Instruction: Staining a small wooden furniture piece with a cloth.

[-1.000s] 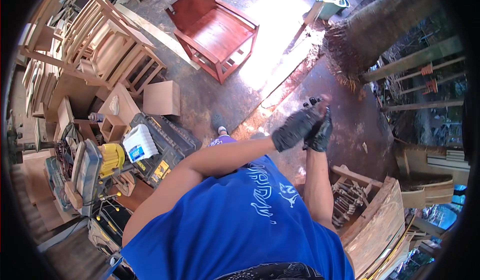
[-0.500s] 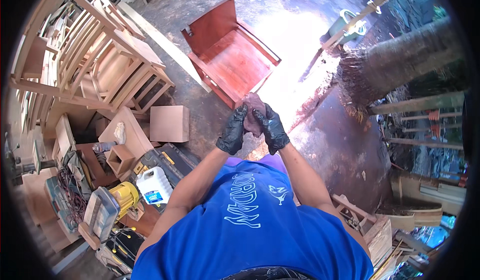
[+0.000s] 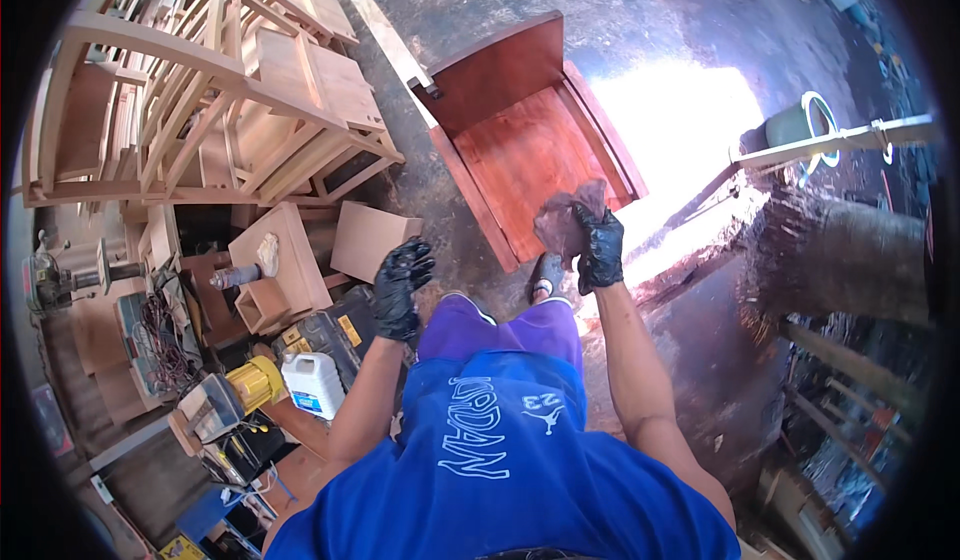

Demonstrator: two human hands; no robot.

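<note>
My right hand (image 3: 600, 250), in a black glove, grips a crumpled brownish cloth (image 3: 562, 218) over the front of the reddish-brown wooden chair (image 3: 520, 150). My left hand (image 3: 400, 285), also black-gloved, is held apart at the left with loosely bent fingers and nothing in it, near a plain wooden block (image 3: 370, 240). The chair stands just beyond my feet, its seat toward me.
Stacked unfinished chair frames (image 3: 300, 90) fill the upper left. Toolboxes (image 3: 350, 335), a white jug (image 3: 310, 385) and a yellow-motored machine (image 3: 255, 385) crowd the lower left. A tree trunk (image 3: 870, 255), green bucket (image 3: 790, 128) and leaning plank (image 3: 835, 145) stand right.
My hands, together on the cloth half a second ago, are now apart: my left hand has let go and moved left, my right holds it. My view has turned and the chair sits nearer.
</note>
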